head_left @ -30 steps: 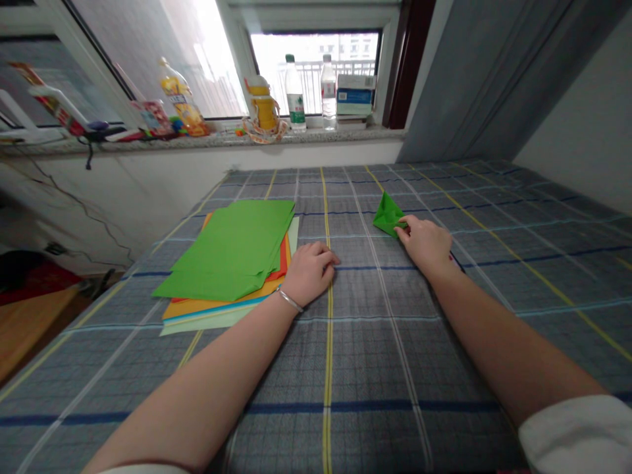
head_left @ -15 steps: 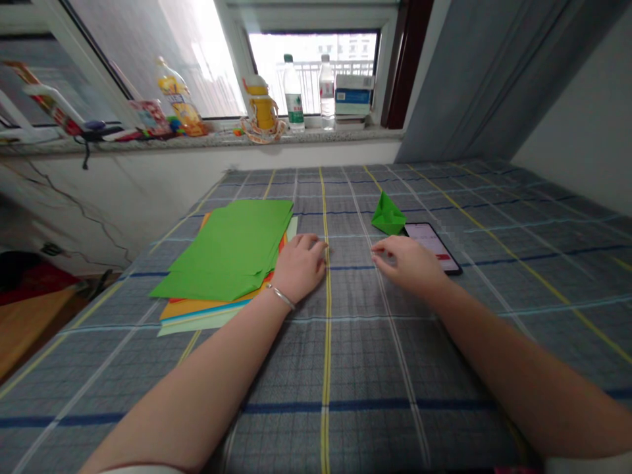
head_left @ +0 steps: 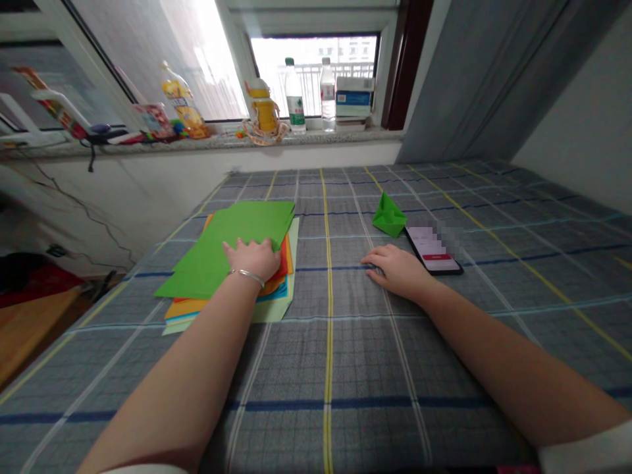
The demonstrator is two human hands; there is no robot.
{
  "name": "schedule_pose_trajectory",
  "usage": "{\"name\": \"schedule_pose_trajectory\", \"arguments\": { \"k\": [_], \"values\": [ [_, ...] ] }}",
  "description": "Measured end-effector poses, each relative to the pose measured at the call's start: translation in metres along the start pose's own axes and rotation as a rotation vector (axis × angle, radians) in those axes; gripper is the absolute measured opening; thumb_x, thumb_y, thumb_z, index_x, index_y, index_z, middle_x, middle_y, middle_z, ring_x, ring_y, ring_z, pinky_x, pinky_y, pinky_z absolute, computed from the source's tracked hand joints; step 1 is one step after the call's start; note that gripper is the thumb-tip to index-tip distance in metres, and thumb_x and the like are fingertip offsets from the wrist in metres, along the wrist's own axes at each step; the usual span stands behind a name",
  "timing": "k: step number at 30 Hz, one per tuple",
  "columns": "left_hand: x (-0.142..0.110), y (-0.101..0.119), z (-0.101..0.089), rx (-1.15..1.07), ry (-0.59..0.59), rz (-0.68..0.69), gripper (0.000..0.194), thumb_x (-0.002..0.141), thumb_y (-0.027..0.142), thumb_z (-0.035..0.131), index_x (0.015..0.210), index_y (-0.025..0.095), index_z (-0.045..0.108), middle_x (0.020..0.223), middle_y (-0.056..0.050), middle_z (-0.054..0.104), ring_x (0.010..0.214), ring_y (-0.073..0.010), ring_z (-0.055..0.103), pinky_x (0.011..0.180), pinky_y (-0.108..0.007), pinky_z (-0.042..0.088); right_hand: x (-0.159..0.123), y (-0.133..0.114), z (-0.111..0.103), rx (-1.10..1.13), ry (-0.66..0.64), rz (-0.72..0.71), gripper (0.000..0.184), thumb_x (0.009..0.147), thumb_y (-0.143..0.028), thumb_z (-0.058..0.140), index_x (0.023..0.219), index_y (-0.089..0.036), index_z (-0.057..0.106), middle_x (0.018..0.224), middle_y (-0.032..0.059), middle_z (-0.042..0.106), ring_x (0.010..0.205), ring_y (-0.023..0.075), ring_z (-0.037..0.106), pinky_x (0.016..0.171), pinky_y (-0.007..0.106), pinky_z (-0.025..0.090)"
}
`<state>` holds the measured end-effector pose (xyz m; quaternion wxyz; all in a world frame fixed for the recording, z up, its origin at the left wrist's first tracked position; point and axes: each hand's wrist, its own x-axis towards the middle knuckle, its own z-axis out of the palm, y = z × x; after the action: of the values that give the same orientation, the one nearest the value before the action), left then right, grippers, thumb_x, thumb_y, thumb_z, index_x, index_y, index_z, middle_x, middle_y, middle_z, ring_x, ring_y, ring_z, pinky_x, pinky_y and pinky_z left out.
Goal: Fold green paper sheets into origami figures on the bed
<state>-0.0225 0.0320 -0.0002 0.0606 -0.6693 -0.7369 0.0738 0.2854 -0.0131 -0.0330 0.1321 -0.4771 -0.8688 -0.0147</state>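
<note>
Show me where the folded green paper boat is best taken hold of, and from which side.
Probably by its peak: pinch it from above with the right hand, the nearer hand, coming from the near left. The green paper boat stands upright on its base with its tall point free, and the phone lies close on its right.

Pretty flat, dim-ish indoor light here, nearly all of it coming through the glaring white rectangular window, which is totally blown out. Shadows are faint and soft, barely anything under the right hand. The wide lens bends everything near the edges, so the grey plaid bedspread fans out and its lines splay. Fine detail goes kinda mushy overall, and there's a blocky pixelated smear over the corner of the black glossy smartphone.
</note>
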Motion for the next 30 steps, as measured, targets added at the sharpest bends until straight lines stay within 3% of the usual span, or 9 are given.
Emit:
{"name": "schedule_pose_trajectory", "arguments": {
  "k": [4, 8, 15, 24, 30],
  "values": [
    [0.000, 0.001, -0.002, -0.026, -0.031, 0.014, 0.043, 0.087, 0.041, 0.037, 0.113, 0.018, 0.063, 0.112, -0.019, 0.067, 0.102, -0.0368, 0.063, 0.089, -0.058, 0.040, 0.000, 0.000, 0.001, 0.007, 0.000, -0.004, 0.028, 0.089, -0.031, 0.051, 0.111, -0.021, 0.067, 0.113, 0.0074, 0.066, 0.105, 0.0231, 0.056, 0.091, 0.037, 0.045],
    [-0.002, 0.006, -0.003, -0.016, 0.003, 0.031, 0.039, 0.087, 0.034, 0.037, 0.107, 0.015, 0.065, 0.102, -0.019, 0.070, 0.095, -0.0367, 0.066, 0.073, -0.045, 0.050, 0.000, 0.000, 0.001, 0.003, 0.005, -0.003, 0.028, 0.089, -0.031, 0.051, 0.111, -0.021, 0.067, 0.113, 0.0070, 0.066, 0.105, 0.0231, 0.056, 0.091, 0.037, 0.045],
    [-0.008, 0.014, -0.007, -0.003, 0.051, -0.006, 0.035, 0.085, 0.013, 0.036, 0.096, 0.010, 0.068, 0.090, -0.020, 0.071, 0.091, -0.0342, 0.068, 0.066, -0.039, 0.052, 0.000, -0.001, -0.001, -0.002, 0.002, -0.015, 0.028, 0.090, -0.031, 0.050, 0.111, -0.021, 0.067, 0.113, 0.0071, 0.066, 0.104, 0.0233, 0.056, 0.091, 0.037, 0.045],
    [-0.017, 0.018, -0.018, 0.035, 0.012, 0.062, 0.038, 0.086, 0.009, 0.033, 0.100, 0.010, 0.068, 0.099, -0.020, 0.067, 0.091, -0.0302, 0.067, 0.066, -0.035, 0.052, 0.000, -0.001, 0.000, -0.012, 0.008, -0.015, 0.028, 0.090, -0.031, 0.050, 0.110, -0.021, 0.067, 0.113, 0.0070, 0.066, 0.104, 0.0231, 0.057, 0.091, 0.037, 0.045],
    [-0.026, 0.027, -0.023, 0.050, 0.203, 0.217, 0.034, 0.090, 0.012, 0.033, 0.100, 0.015, 0.065, 0.090, -0.015, 0.067, 0.087, -0.0313, 0.067, 0.065, -0.036, 0.049, 0.000, -0.002, -0.002, -0.004, 0.017, 0.029, 0.027, 0.090, -0.031, 0.050, 0.108, -0.022, 0.067, 0.113, 0.0050, 0.067, 0.105, 0.0225, 0.058, 0.093, 0.036, 0.046]
  ]
}}
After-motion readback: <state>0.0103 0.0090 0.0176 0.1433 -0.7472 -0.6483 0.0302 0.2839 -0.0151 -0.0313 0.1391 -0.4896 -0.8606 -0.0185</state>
